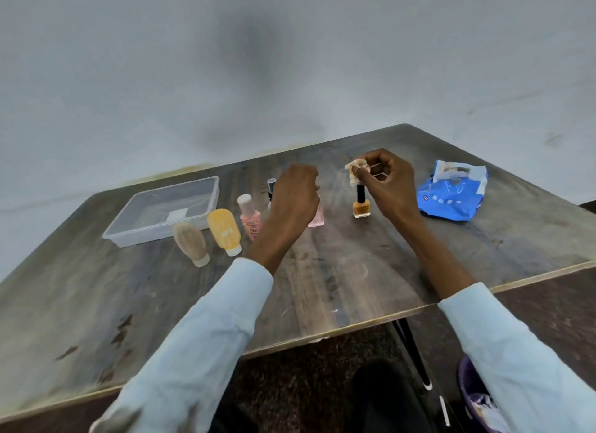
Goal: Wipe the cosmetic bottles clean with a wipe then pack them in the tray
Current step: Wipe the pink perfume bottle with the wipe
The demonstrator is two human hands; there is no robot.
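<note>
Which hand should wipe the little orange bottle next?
The right hand, probably: it already pinches the wipe just above the orange bottle. The left hand is by the pink bottle.

I am seeing no readable text: the print on the blue wipe pack [451,195] and the yellow bottle [224,231] is blurring beyond reading.

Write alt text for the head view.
The right hand pinches a wipe above an orange nail polish bottle; the left hand covers a pink bottle. An empty clear tray sits left.
</note>
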